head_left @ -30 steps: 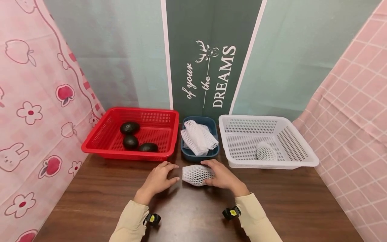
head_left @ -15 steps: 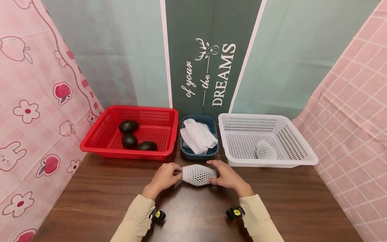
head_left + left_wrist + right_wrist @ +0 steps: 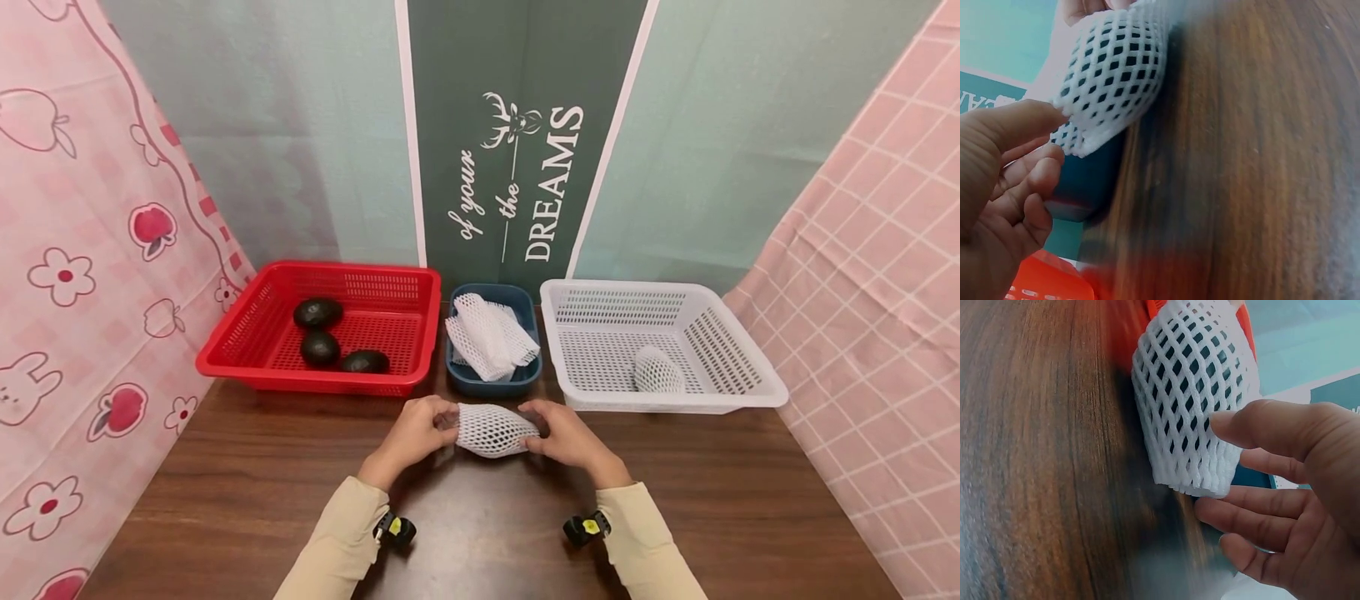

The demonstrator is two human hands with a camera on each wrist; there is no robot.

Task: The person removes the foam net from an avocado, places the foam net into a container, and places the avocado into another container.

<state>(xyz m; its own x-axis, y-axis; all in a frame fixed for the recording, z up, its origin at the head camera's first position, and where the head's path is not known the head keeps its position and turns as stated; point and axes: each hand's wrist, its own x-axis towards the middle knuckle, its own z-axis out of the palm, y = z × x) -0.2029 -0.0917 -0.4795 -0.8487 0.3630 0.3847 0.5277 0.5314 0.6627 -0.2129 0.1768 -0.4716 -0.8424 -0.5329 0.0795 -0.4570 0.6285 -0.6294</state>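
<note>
White foam net (image 3: 495,432), dark-filled, is held crosswise at the brown surface (image 3: 480,521), just in front of the blue bin (image 3: 491,387). Its ends are clamped between thumb and fingers of the left hand (image 3: 414,431) and right hand (image 3: 567,434) respectively. Three dark fruits (image 3: 320,348) are contained in the red basket (image 3: 300,382), one netted item (image 3: 659,372) in the white basket (image 3: 660,403).

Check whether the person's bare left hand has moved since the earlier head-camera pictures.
Yes: against the dark blue rectangular plastic bin, the left hand has shifted rightward and now pinches the left end of the white foam-mesh sleeve.
</note>
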